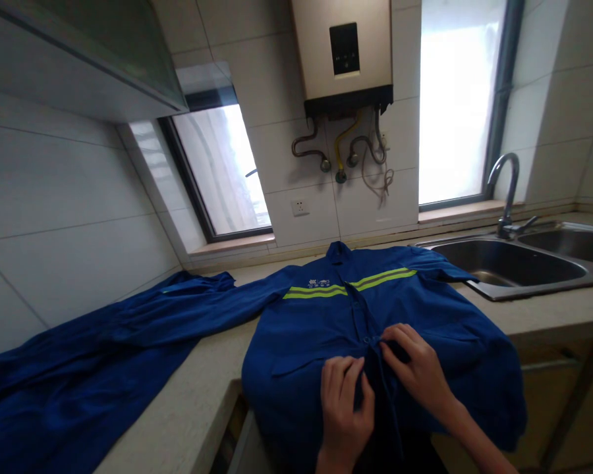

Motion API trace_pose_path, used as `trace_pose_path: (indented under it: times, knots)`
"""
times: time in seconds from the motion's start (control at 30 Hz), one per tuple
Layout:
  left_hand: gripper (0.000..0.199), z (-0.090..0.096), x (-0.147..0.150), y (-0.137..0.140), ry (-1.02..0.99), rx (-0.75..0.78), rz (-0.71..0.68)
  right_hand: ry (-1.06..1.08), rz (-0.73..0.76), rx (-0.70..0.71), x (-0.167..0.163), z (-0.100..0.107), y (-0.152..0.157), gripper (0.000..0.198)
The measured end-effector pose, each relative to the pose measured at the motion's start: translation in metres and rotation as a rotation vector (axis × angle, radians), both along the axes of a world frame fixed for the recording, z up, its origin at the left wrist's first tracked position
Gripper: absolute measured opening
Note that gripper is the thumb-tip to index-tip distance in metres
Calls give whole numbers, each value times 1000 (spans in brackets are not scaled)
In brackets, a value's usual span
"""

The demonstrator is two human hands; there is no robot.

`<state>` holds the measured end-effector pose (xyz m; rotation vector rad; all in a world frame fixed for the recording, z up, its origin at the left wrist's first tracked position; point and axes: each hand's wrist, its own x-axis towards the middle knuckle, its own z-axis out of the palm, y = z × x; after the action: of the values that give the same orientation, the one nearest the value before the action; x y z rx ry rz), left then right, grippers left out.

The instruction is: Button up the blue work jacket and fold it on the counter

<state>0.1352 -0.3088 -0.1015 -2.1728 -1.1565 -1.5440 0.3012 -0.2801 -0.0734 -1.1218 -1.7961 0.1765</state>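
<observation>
A blue work jacket (306, 329) with yellow-green and grey stripes lies front up on the counter, its collar towards the wall and its lower part hanging over the front edge. My left hand (344, 401) pinches the jacket's front edge on the left side of the opening. Across from it, my right hand (418, 365) has its fingers closed on the other front edge, near the middle of the placket. Below the hands the front opening is parted. Whether a button or snap sits between my fingers is too small to tell.
More blue clothing (93, 349) is spread along the left counter (178, 408), under the jacket's sleeve. A double sink (514, 263) with a faucet (507, 191) is at the right. A water heater (321, 59) with pipes hangs on the wall above, and a cabinet (89, 59) overhangs the left.
</observation>
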Motion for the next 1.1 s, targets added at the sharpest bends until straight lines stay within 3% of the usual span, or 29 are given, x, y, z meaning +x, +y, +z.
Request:
trace_pose_path:
  times: [0.1,0.3,0.4,0.53,0.7,0.8,0.93,1.0,1.1]
  knots:
    - [31,-24,4,-12,55,104,73,127,34,-141,4,11,17,18]
    - [54,-60,21,-14,267,-127,311,305,298,-493,15,28,46,19]
    - [72,-65,22,-3,366,-165,363,417,397,-616,18,30,49,18]
    - [63,-68,22,14,331,-104,416,533,438,-732,21,23,48,17]
    - [71,-57,36,17,204,-139,353,680,480,-842,20,12,49,22]
    - [60,-49,45,16,159,-148,344,678,461,-829,20,10,48,26]
    - [51,-48,49,24,222,-145,407,496,421,-643,25,11,27,35]
    - [55,-50,49,31,305,-134,452,381,307,-493,26,8,4,44]
    - [58,-55,48,39,425,-136,488,192,-2,-239,21,-6,-38,51]
